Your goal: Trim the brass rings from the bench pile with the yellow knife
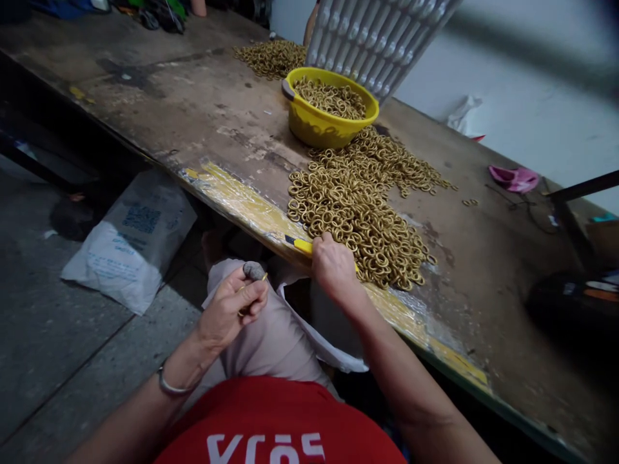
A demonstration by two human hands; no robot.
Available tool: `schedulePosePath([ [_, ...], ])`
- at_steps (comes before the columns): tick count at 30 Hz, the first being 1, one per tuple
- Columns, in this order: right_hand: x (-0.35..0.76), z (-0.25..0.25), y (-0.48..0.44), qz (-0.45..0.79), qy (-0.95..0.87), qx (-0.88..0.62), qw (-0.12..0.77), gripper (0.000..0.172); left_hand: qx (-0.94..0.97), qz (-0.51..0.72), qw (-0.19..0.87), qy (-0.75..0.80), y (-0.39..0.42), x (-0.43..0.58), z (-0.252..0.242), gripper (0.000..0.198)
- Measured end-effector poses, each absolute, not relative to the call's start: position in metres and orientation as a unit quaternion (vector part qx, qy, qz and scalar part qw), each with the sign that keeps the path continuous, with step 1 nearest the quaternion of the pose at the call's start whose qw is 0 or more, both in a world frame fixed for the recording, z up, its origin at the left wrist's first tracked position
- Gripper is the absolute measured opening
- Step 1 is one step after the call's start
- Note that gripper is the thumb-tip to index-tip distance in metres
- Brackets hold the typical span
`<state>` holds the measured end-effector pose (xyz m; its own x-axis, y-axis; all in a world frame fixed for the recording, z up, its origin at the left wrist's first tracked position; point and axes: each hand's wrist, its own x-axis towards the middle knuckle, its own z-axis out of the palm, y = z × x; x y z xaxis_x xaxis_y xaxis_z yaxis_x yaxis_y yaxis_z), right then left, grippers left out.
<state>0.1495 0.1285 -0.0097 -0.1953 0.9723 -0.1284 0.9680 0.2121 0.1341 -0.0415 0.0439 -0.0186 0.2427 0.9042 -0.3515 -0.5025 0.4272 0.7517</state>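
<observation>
My right hand [334, 265] is closed round a yellow utility knife [302, 246], its dark tip pointing left over the table edge. The fingers rest against the near side of a heap of brass-coloured rings [358, 212]; whether they also pinch a ring is hidden. Over my lap, my left hand [235, 303] is closed, with a grey covering [253, 270] on one fingertip. Small brass-coloured bits show between its fingers and look like a ring [264, 278], mostly hidden by the thumb.
A yellow basin [329, 129] full of rings stands behind the heap, with another ring pile [275, 58] farther back. Clear tape covers the table's front edge [232, 193]. A ridged grey plastic panel [372, 38] rises behind. A white sack [130, 241] lies on the floor at left.
</observation>
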Motion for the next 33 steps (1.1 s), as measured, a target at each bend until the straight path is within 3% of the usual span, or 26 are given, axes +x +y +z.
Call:
schedulePosePath([
  [3, 0.153, -0.001, 0.129, -0.078, 0.78, 0.621, -0.004, 0.01, 0.239, 0.463, 0.776, 0.355, 0.05, -0.046, -0.022, 0.025],
  [5, 0.152, 0.006, 0.123, -0.255, 0.754, 0.594, -0.118, 0.004, 0.231, 0.458, 0.788, 0.342, 0.052, -0.045, -0.025, 0.029],
  [9, 0.139, 0.01, 0.101, -0.666, 0.503, 0.483, -0.265, 0.017, 0.29, 0.478, 0.725, 0.402, 0.05, -0.035, -0.026, 0.028],
  [14, 0.124, 0.001, 0.078, -0.814, 0.269, 0.408, -0.314, 0.026, 0.421, 0.494, 0.56, 0.514, 0.04, -0.025, -0.016, 0.022],
  [18, 0.12, -0.001, 0.07, -0.809, 0.264, 0.407, -0.332, 0.029, 0.481, 0.475, 0.484, 0.556, 0.034, -0.027, -0.012, 0.011],
  [21, 0.124, 0.003, 0.066, -0.765, 0.354, 0.426, -0.33, 0.028, 0.452, 0.464, 0.538, 0.539, 0.031, -0.03, -0.014, 0.012],
  [23, 0.13, 0.005, 0.062, -0.681, 0.471, 0.459, -0.322, 0.027, 0.415, 0.46, 0.596, 0.511, 0.03, -0.03, -0.015, 0.016],
  [28, 0.149, 0.009, 0.046, -0.317, 0.764, 0.518, -0.217, 0.012, 0.374, 0.451, 0.657, 0.475, 0.027, -0.03, -0.011, 0.022],
  [33, 0.154, 0.008, 0.035, -0.187, 0.817, 0.529, -0.136, 0.014, 0.397, 0.443, 0.655, 0.466, 0.025, -0.029, -0.006, 0.024],
])
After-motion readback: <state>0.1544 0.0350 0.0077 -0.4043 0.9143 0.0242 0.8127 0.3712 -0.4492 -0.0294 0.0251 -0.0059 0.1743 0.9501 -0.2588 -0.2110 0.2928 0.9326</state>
